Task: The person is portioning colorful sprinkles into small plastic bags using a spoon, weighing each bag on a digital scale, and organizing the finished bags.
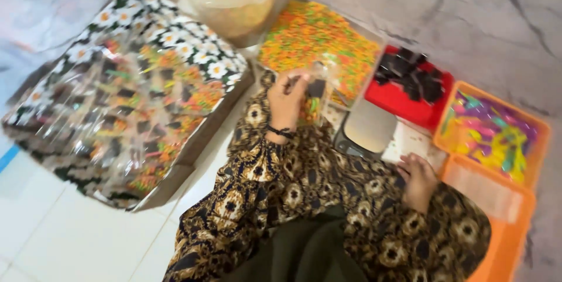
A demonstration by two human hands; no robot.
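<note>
The left hand (287, 97) is pinched closed on a small clear bag (316, 97) of coloured snacks, raised above a tray (319, 39) just beyond it. The right hand (418, 179) rests loosely curled and empty on the lap, just beside a scale (369, 125). Held by one edge, the bag could tip and spill.

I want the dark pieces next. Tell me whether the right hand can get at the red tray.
Probably yes: the right hand rests on the lap just below the red tray, with only a flat scale between, nothing tall blocking.
</note>
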